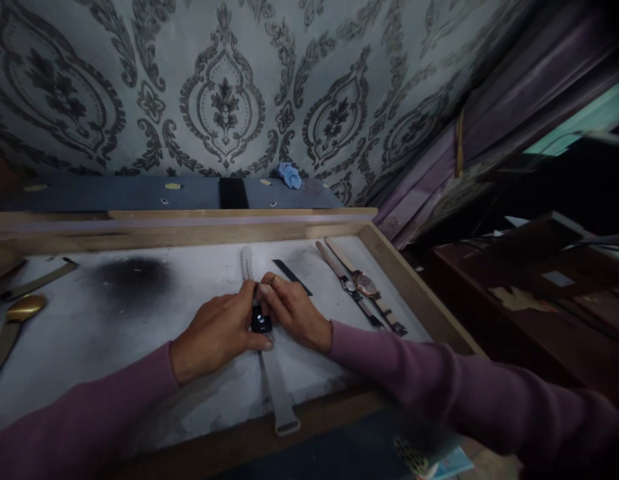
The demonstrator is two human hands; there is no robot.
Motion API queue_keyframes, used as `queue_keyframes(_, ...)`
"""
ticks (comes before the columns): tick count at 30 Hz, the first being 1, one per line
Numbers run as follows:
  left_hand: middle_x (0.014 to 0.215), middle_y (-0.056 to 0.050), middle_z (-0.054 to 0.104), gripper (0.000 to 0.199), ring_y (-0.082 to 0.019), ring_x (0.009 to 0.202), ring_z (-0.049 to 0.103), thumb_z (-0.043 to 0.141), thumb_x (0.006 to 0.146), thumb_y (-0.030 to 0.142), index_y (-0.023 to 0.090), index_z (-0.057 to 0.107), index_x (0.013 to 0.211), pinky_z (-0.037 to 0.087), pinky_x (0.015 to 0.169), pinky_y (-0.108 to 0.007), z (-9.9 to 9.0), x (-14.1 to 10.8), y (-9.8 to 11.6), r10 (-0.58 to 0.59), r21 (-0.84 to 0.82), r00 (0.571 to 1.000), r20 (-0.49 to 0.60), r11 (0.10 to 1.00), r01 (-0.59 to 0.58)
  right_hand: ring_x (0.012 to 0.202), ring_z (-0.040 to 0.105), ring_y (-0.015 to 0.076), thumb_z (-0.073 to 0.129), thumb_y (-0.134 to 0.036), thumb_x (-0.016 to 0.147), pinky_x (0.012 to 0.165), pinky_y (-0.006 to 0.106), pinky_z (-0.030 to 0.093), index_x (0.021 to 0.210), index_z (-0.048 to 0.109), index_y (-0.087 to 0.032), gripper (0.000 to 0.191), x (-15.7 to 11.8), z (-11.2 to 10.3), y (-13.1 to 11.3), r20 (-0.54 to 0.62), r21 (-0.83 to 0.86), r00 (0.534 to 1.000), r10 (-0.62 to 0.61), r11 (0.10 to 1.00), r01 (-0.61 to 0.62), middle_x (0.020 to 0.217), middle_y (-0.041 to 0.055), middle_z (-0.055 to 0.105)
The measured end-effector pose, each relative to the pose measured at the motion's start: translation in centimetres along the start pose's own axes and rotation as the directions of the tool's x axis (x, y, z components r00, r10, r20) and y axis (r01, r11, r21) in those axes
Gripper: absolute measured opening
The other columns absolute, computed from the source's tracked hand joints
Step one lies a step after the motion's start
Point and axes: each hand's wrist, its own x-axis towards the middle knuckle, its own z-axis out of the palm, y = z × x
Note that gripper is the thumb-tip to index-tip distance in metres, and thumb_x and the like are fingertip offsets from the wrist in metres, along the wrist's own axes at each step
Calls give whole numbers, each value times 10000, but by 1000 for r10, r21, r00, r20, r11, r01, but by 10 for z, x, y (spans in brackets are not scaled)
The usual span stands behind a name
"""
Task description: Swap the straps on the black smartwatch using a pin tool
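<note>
A smartwatch point(261, 320) with a dark, shiny face and a light grey strap point(277, 383) is between my hands, over the white bottom of a shallow wooden drawer. My left hand point(224, 323) grips it from the left, thumb by the lower edge of the face. At its upper edge my right hand point(292, 307) pinches with thumb and fingers, where the strap joins the case; the fingertips hide the joint. One strap end points away from me; the buckle end hangs over the near edge. Just beyond my right hand lies a flat black strip point(292, 277).
Two wristwatches point(364, 283) lie at the drawer's right side, and a gold-faced watch point(25, 308) at its left. A wooden rim point(424, 300) borders the drawer. Behind it, a dark blue ledge point(194, 193) holds a black phone point(233, 193) and a crumpled blue cloth point(290, 175).
</note>
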Motion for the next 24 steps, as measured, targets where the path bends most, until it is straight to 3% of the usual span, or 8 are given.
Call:
queue_keyframes(5,706,33,571,427,-207,674,567,742,631,403,228,495,933,305,550,-282,2,-1,-1,6,27,1000,-24,1000,-5,529,496,121,314,-306,1003,557,237,398,828,408,-219,218,2,-1,1,31,-116,996,-81,990,84,592,-46,484)
queue_keyframes(13,808,-2,591,481,-239,751,578,707,674,433,220,463,1029,324,599,-300,-2,-1,6,-41,85,997,60,996,35,549,494,123,317,-248,1003,590,246,399,860,426,-213,184,2,2,2,57,-186,977,-206,959,213,655,-27,530)
queue_keyframes(24,801,-6,601,443,-227,745,578,704,668,411,215,445,970,313,594,-299,-6,-4,11,-39,82,997,63,996,34,525,495,117,322,-315,1001,559,243,403,840,432,-213,220,-1,1,3,17,-74,995,-102,992,103,597,-47,490)
